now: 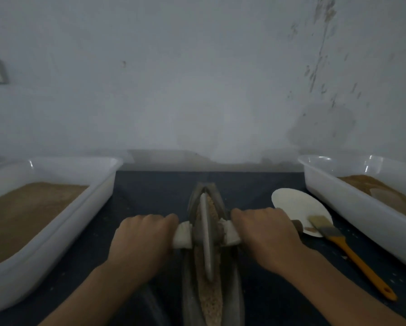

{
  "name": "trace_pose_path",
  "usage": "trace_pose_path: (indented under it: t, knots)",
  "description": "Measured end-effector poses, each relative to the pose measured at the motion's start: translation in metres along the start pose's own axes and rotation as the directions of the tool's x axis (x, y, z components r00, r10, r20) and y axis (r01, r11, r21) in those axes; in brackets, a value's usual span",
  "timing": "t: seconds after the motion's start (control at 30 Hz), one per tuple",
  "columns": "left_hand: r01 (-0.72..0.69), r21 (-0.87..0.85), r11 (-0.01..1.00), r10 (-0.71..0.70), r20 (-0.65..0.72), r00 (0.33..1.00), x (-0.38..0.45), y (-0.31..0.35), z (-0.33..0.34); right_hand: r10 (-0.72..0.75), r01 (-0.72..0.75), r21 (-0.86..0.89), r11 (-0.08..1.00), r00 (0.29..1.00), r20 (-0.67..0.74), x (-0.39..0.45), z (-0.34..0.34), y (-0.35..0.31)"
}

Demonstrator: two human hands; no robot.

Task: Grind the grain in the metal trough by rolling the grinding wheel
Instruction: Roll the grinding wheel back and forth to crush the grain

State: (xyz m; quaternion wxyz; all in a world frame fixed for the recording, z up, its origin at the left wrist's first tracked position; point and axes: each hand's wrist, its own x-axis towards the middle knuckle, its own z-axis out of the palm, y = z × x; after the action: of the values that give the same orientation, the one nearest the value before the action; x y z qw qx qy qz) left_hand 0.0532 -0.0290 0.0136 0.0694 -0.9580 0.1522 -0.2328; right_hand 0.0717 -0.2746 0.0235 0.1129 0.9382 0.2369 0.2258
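A long, narrow metal trough [234, 292] runs away from me down the middle of the dark table, with brownish grain [212, 300] along its groove. A grey grinding wheel [207, 236] stands upright in the groove on a cross axle with white-wrapped handles [182, 235]. My left hand [142, 238] grips the left handle. My right hand [266, 234] grips the right handle, whose dark end pokes out past my knuckles. Both hands hide most of the handles.
A white plastic tub [56, 234] with brown meal sits at the left, another white tub [352, 208] with brown meal at the right. A white paper plate [296, 203] and an orange-handled brush [347, 252] lie beside my right hand. A grey wall stands behind.
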Motion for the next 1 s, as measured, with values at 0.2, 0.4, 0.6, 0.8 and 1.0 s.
trace_pose_path:
  t: [0.2, 0.4, 0.6, 0.8, 1.0]
  knots:
    - [0.028, 0.07, 0.997, -0.028, 0.006, 1.0, 0.003, 0.005, -0.006, 0.035, -0.036, 0.05, 0.998, 0.999, 0.027, -0.005, 0.002, -0.001]
    - [0.073, 0.064, 0.995, -0.071, -0.026, 0.997, 0.04, -0.006, 0.015, 0.081, -0.081, 0.045, 0.996, 0.997, 0.013, 0.031, 0.021, 0.01]
    - [0.092, 0.029, 0.995, -0.091, -0.032, 0.995, 0.053, -0.009, 0.024, 0.101, -0.102, -0.038, 0.994, 0.995, -0.016, 0.044, 0.017, 0.01]
    - [0.038, 0.049, 0.998, -0.037, -0.017, 0.999, 0.005, 0.0, 0.004, 0.022, -0.022, -0.068, 0.997, 1.0, 0.003, -0.007, -0.007, -0.007]
    - [0.047, 0.04, 0.998, -0.046, -0.025, 0.999, -0.011, 0.001, -0.001, 0.042, -0.037, -0.099, 0.994, 0.998, 0.05, -0.014, -0.02, -0.013]
